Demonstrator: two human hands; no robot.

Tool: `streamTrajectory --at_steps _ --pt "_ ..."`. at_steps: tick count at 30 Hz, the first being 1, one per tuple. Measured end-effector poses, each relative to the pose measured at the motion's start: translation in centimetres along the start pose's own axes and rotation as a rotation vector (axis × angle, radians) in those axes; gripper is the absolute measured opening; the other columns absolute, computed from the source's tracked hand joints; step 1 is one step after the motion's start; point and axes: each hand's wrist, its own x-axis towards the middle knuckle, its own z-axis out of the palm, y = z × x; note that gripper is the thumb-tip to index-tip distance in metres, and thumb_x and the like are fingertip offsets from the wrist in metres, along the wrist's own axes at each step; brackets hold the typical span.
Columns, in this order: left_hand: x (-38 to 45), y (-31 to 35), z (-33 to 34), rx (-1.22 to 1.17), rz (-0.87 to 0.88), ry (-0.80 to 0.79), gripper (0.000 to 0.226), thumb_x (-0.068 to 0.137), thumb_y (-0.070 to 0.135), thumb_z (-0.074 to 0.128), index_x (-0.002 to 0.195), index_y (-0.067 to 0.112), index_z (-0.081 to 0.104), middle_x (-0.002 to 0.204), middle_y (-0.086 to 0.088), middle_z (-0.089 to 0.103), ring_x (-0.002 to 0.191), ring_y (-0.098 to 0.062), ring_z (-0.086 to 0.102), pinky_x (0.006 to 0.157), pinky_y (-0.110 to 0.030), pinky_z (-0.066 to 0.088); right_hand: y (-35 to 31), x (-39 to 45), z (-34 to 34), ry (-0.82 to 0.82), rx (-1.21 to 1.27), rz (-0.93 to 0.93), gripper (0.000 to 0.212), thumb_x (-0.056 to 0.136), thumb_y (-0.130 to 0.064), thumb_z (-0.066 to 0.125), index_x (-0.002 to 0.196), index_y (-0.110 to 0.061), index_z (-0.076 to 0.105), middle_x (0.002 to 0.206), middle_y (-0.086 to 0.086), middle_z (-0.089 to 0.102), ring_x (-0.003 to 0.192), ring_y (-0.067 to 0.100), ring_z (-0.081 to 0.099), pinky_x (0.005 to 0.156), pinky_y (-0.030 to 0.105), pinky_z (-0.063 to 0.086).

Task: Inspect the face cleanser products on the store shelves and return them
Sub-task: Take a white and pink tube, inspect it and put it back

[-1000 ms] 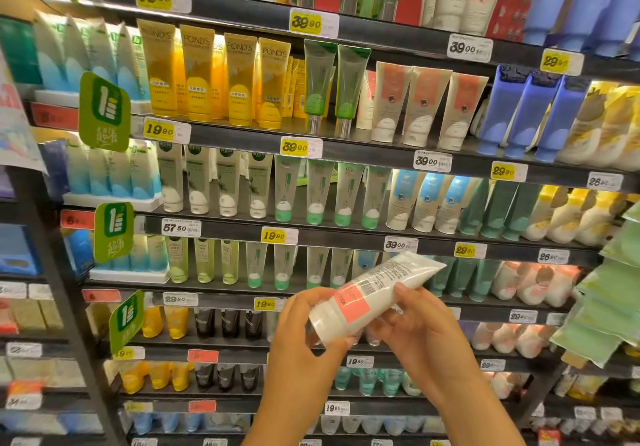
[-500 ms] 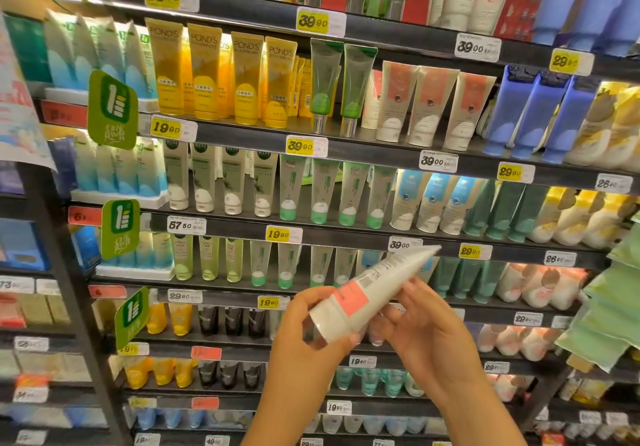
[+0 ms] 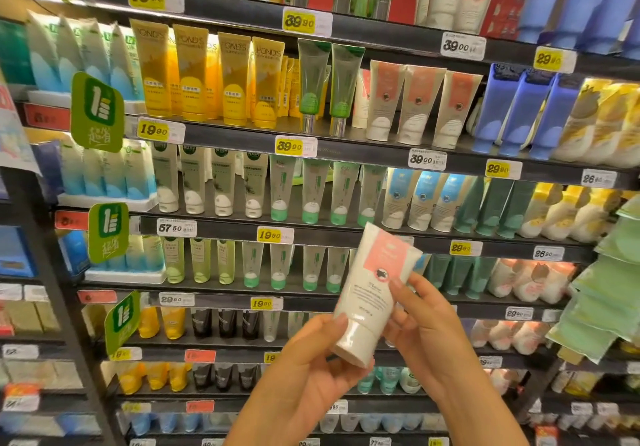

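A white cleanser tube point(image 3: 372, 293) with a pink label patch stands nearly upright, cap down, in front of the shelves at lower centre. My left hand point(image 3: 311, 366) grips it around the white cap end from below and the left. My right hand point(image 3: 426, 328) holds its right side, fingertips on the printed face near the label. Three matching pink-and-white tubes point(image 3: 417, 106) stand cap-down on a higher shelf, above a 39.00 price tag point(image 3: 426, 159).
Dark shelves point(image 3: 346, 234) packed with cleanser tubes fill the view: yellow Pond's tubes point(image 3: 207, 75), green tubes point(image 3: 329, 85), blue tubes point(image 3: 519, 109). Green promo tags point(image 3: 97, 111) jut out at left. Pale green packets point(image 3: 609, 289) hang at right.
The tube has swung from lying slanted, crimped end up-right, to nearly upright, and its front label now faces me. Both hands shifted slightly right with it.
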Motion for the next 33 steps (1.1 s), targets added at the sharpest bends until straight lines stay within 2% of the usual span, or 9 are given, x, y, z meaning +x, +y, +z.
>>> streamTrajectory --at_steps 5,8,10,13,17,20,23,28,33 --pt "0.6 -0.7 1.1 -0.066 -0.088 -0.036 0.058 0.059 0.016 0.076 0.111 -0.006 0.059 0.103 -0.029 0.066 0.075 -0.035 0.067 0.059 -0.038 0.058 -0.4 -0.1 -0.6 0.084 -0.016 0.004 0.038 0.072 -0.023 0.066 0.106 -0.007 0.061 0.083 0.016 0.064 0.073 0.023 0.065 0.06 0.034 0.054" --pt "1.1 -1.1 1.6 -0.075 -0.11 -0.075 0.046 0.067 0.019 0.079 0.103 -0.007 0.068 0.104 -0.03 0.065 0.075 -0.036 0.068 0.061 -0.039 0.058 -0.8 0.0 -1.3 0.121 -0.008 0.027 0.033 0.075 -0.025 0.067 0.102 -0.007 0.062 0.09 0.021 0.054 0.086 0.033 0.054 0.072 0.041 0.051" --pt "1.3 -1.2 2.0 -0.062 -0.113 -0.101 0.033 0.071 0.019 0.072 0.094 -0.005 0.072 0.103 -0.031 0.066 0.072 -0.036 0.067 0.061 -0.038 0.059 -1.1 0.2 -1.6 0.122 0.004 0.037 0.032 0.074 -0.025 0.067 0.1 -0.006 0.063 0.091 0.022 0.06 0.092 0.035 0.052 0.079 0.044 0.051" --pt "2.0 -0.9 2.6 -0.021 -0.11 -0.127 0.034 0.07 0.021 0.078 0.093 -0.003 0.073 0.099 -0.03 0.066 0.071 -0.034 0.067 0.06 -0.037 0.059 -1.6 0.9 -1.7 0.127 0.025 0.044 0.032 0.073 -0.026 0.067 0.096 -0.005 0.063 0.092 0.024 0.058 0.093 0.035 0.048 0.084 0.047 0.049" --pt "3.6 -0.3 4.0 0.067 -0.088 -0.097 0.064 0.059 0.017 0.081 0.114 -0.005 0.056 0.098 -0.029 0.066 0.073 -0.036 0.067 0.06 -0.038 0.059 -3.1 2.2 -2.4 0.124 0.048 0.071 0.046 0.072 -0.026 0.066 0.108 0.002 0.06 0.092 0.03 0.058 0.079 0.036 0.059 0.061 0.038 0.058" --pt "5.2 0.4 5.9 0.214 -0.039 -0.106 0.049 0.066 0.012 0.077 0.106 -0.005 0.053 0.092 -0.024 0.07 0.075 -0.034 0.069 0.064 -0.039 0.059 -4.9 3.3 -3.3 0.11 0.086 0.023 0.043 0.071 -0.026 0.064 0.104 0.002 0.059 0.084 0.017 0.068 0.059 0.022 0.066 0.043 0.03 0.053" --pt "7.3 0.7 7.9 0.386 0.025 -0.092 0.044 0.062 0.01 0.079 0.097 0.0 0.054 0.088 -0.019 0.072 0.071 -0.028 0.069 0.06 -0.037 0.058 -6.9 4.8 -4.9 0.102 0.087 -0.093 0.034 0.07 -0.024 0.064 0.097 -0.004 0.06 0.081 0.008 0.072 0.07 0.019 0.069 0.061 0.032 0.057" --pt "11.3 0.1 11.9 0.454 0.114 -0.111 0.047 0.057 0.006 0.074 0.101 0.003 0.056 0.098 -0.018 0.071 0.083 -0.027 0.069 0.076 -0.038 0.058 -10.8 6.6 -7.7 0.052 0.067 -0.209 0.031 0.075 -0.022 0.063 0.103 -0.008 0.059 0.088 0.004 0.073 0.077 0.016 0.07 0.062 0.027 0.057" --pt "15.3 -0.5 16.6 0.496 0.196 -0.141 0.056 0.057 -0.003 0.079 0.107 0.003 0.056 0.095 -0.014 0.071 0.079 -0.021 0.068 0.067 -0.03 0.057 -15.3 8.5 -10.8 -0.029 -0.039 -0.273 0.043 0.075 -0.023 0.065 0.116 -0.013 0.057 0.109 0.011 0.07 0.095 0.023 0.069 0.066 0.027 0.056"
